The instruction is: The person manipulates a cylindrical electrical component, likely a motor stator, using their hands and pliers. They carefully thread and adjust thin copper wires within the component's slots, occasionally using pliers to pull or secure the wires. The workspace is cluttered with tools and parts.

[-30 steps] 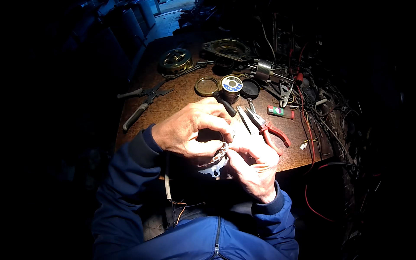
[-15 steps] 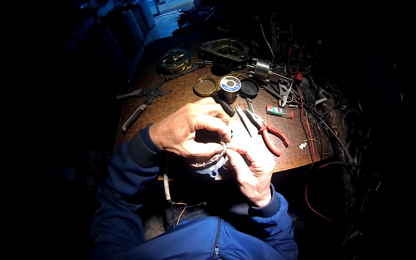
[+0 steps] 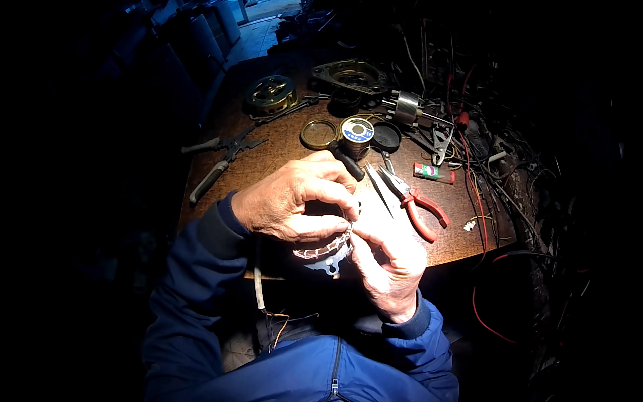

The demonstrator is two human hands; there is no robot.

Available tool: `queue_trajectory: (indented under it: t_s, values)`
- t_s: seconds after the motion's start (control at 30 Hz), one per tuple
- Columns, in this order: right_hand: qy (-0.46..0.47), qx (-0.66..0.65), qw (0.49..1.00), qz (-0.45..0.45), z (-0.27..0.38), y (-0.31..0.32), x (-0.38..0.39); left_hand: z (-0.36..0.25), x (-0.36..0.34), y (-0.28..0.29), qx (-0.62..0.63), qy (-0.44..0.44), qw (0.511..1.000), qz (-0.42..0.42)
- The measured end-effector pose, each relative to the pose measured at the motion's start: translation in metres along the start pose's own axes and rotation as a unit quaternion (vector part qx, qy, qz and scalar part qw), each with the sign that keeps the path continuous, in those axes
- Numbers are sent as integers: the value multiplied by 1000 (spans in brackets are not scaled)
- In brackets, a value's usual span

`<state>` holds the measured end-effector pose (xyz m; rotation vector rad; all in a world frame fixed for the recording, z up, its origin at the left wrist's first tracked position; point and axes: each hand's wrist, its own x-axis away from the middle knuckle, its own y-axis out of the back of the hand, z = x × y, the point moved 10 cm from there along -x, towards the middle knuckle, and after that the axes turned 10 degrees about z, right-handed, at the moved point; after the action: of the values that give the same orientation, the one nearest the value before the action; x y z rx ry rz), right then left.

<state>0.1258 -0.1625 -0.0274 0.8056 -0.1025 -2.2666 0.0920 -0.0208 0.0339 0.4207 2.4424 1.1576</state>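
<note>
At the table's near edge my left hand [image 3: 295, 197] is closed around a motor stator [image 3: 321, 253], its thumb and fingers curled over the far side. A pale cord laces the brownish coil winding, and a shiny metal lug sticks out below it. My right hand [image 3: 392, 268] meets the winding's right side, thumb and forefinger pinched together at the lacing. What sits between those fingertips is too small to make out. Most of the stator is hidden behind my left hand or in shadow. Beyond my right hand lie red-handled long-nose pliers [image 3: 416, 204] and pointed tweezers [image 3: 380, 187].
A solder spool [image 3: 356, 131], a magnifying glass [image 3: 319, 135] and a lighter [image 3: 434, 173] lie farther back. Combination pliers [image 3: 224, 161] are at left. Motor housings [image 3: 270, 94] and a rotor [image 3: 406, 107] stand at the back. Tangled wires [image 3: 495, 164] crowd the right edge.
My right fingertips have shifted slightly at the winding, and the stator has turned a little, showing more of the laced coil. My left hand keeps its hold.
</note>
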Motion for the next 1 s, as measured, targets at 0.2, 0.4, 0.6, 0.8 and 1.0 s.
queue_trajectory:
  t_s: [0.2, 0.4, 0.6, 0.8, 1.0]
  values:
    - [-26, -91, 996, 8, -5, 0, -4, 0, 0, 0, 6, -1, 1000, 0]
    - [-30, -75, 997, 3, 0, 1, -9, 0, 0, 1, 2, -2, 1000, -4]
    - [-69, -148, 987, -6, -12, -5, -4, 0, 1, 0, -1, 6, 1000, 0]
    - [-153, -249, 956, 0, -23, -13, -1, 0, 0, 1, -4, -4, 1000, -2]
    - [-223, -316, 922, 17, -31, -17, -4, -2, 0, 1, -9, -10, 1000, -12]
